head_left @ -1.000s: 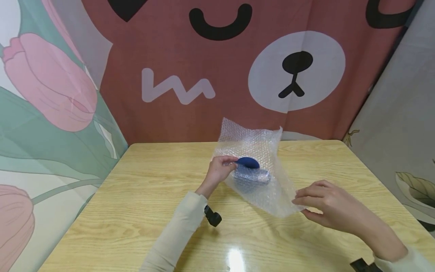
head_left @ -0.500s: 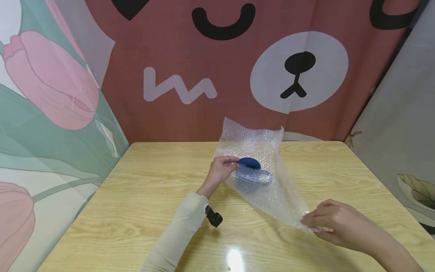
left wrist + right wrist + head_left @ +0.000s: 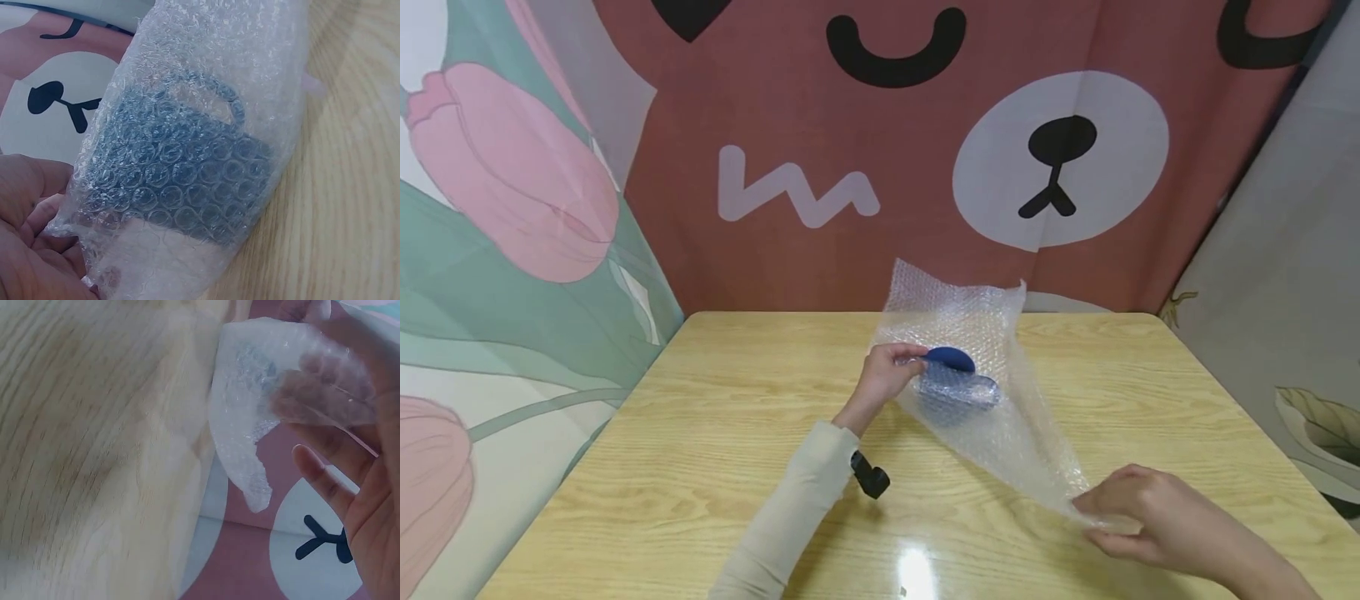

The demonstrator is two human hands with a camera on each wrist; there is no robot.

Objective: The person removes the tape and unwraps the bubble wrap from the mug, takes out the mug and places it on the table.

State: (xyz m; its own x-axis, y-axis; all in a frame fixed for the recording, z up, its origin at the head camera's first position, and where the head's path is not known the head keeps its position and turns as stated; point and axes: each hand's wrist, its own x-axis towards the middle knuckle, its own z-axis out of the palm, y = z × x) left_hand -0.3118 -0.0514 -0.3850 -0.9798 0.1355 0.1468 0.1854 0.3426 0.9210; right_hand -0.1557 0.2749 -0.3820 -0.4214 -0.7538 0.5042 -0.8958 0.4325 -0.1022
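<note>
my two hands and a sheet of bubble wrap, seen from the head and from both wrists. the bubble wrap (image 3: 1011, 417) spans from the centre of the head view towards the lower right, above a wood-grained tabletop (image 3: 737, 400); its far corners overlap the red bear-print cloth (image 3: 917, 183) behind. the blue object (image 3: 950, 359) lies in the middle of the frame, its rounded upper edge bare and its lower part seen through the wrap. in the left wrist view it shows, through the bubbles, a broad blue body with a curved loop at the top. my left hand (image 3: 883, 371), just left of centre, pinches the wrap at the left end of the blue object; whether the fingertips also touch the object itself i cannot tell. my right hand (image 3: 1172, 521), at lower right, grips the near corner of the wrap between thumb and fingers, and in the right wrist view some fingers show through the film. a pale sleeve (image 3: 790, 508) covers my left forearm, with a black device (image 3: 870, 478) beside the cuff.
</note>
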